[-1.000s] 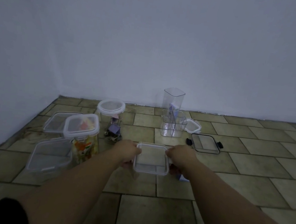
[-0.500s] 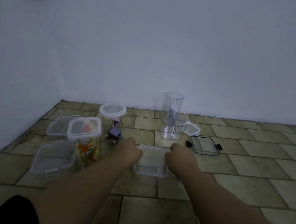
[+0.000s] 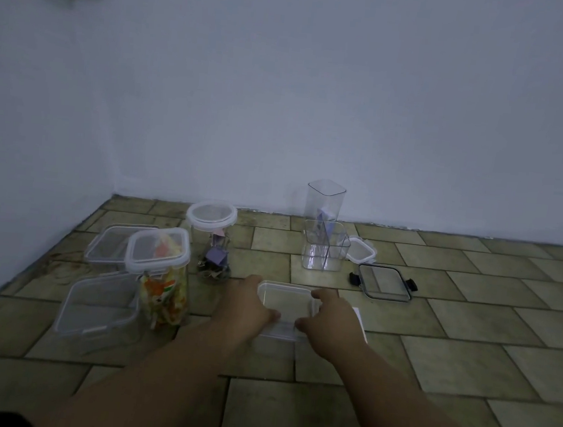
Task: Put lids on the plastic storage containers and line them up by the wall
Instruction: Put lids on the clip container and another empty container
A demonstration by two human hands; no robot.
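While both hands grip the clear square lid point(image 3: 283, 304), the closing step is judged to be in progress. The left hand point(image 3: 247, 304) curls round the lid's left edge and the right hand point(image 3: 330, 321) round its right edge, with the thumbs on the near side. The lid lies low over the tiled floor point(image 3: 465, 362), apparently on a shallow clear container point(image 3: 279, 333) whose walls are hard to make out. Whether it is seated cannot be told.

Probable faults and causes:

1. Far corners left proud. Cause: pressure applied mainly at the near edge.
2. Lid springs off. Cause: thin plastic flexing under a sideways squeeze.
3. Neighbour tipped. Left of the lid, a jar of coloured contents point(image 3: 163, 288) and a round-lidded jar point(image 3: 210, 234) stand near the left forearm, and a careless sweep could topple them.
4. Wrong pairing. Beyond the lid, a tall container point(image 3: 325, 200) and a low divided container point(image 3: 324, 255) stand uncovered. Right of these lie a white-rimmed lid point(image 3: 360, 250) and a black-clipped lid point(image 3: 385, 282).
5. Base rocking. A flat white item point(image 3: 359, 319), just right of the lid, could catch underneath.
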